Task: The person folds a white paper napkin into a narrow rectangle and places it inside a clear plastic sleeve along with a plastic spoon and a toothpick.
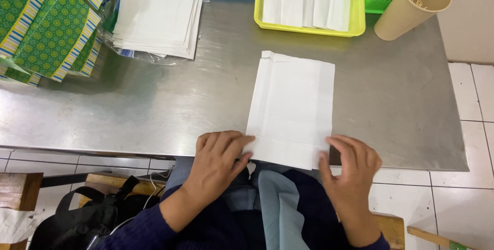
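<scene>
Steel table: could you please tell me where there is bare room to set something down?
Bare patches on the steel table: left of the white paper sheet, below the napkin stack; and right of the sheet, below the beige cup. The far edge is crowded by the yellow tray.

A white paper napkin (290, 108) lies flat and unfolded on the steel table (154, 111), creased along its far edge and sides, its near edge overhanging the table's front edge, short of the yellow tray.
</scene>
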